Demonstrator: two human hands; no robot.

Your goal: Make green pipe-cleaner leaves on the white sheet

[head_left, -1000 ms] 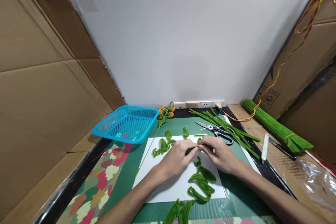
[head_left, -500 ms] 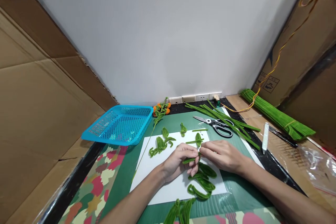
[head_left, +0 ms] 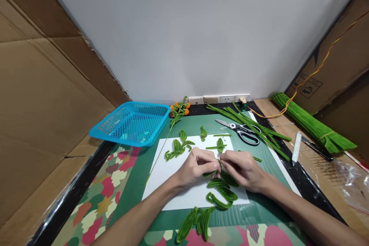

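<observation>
Green mat (head_left: pixel 138 169) between cardboard walls (head_left: pixel 43 96) bears white paper (head_left: pixel 173 184), blue basket (head_left: pixel 131 123).

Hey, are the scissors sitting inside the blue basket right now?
No, the scissors lie on the green mat beside loose green pipe cleaners, well to the right of the blue basket.

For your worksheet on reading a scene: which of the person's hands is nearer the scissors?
Right. The right hand lies just below the scissors; the left hand is farther off, to their lower left.
</observation>
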